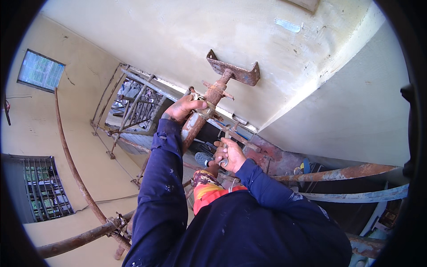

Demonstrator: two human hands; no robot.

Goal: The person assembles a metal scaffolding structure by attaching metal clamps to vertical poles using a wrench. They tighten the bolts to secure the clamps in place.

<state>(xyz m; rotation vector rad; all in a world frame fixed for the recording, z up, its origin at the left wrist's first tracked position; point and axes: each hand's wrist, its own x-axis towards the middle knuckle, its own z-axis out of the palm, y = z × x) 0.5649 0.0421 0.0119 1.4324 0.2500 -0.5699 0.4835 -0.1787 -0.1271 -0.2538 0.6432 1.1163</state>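
A rusty steel prop [192, 127] with a threaded top and a U-shaped head plate [234, 71] stands up toward the cream ceiling. My left hand [186, 107] is closed round the prop's adjusting collar [205, 108], just below the thread. My right hand [229, 153] is lower and to the right, closed on a small looped metal pin [223, 163] beside the prop. Both arms wear dark blue sleeves. A patterned orange and yellow cloth [205, 189] shows between my arms.
Rusty scaffold pipes run at lower left [80, 240], up the left wall [71, 164] and at right [338, 172]. A metal railing [133, 107] lies behind the prop. Two windows [40, 70] [44, 187] sit in the left wall. A grey-blue shoe [203, 159] shows near my right hand.
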